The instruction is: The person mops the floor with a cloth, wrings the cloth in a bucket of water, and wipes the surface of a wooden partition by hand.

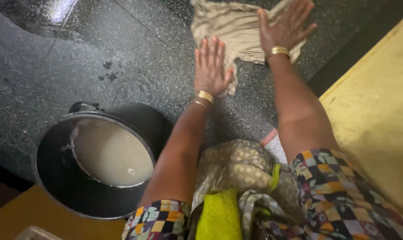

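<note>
Background: dark speckled stone desk point(121, 58).
Light is glaring off its wet top-left corner; a yellow surface point(379, 111) is bordering the right edge.

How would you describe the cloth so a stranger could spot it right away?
Find the dark speckled counter. At its far edge, beyond the black pot of pale liquid, lies a crumpled beige cloth. Both hands, left hand and right hand, press flat on it.

Dim, warm light here; a bright glare streak sits on the dark counter point(59, 11) at upper left. Soft focus throughout, slight blur, shadows deep at lower left.
</note>
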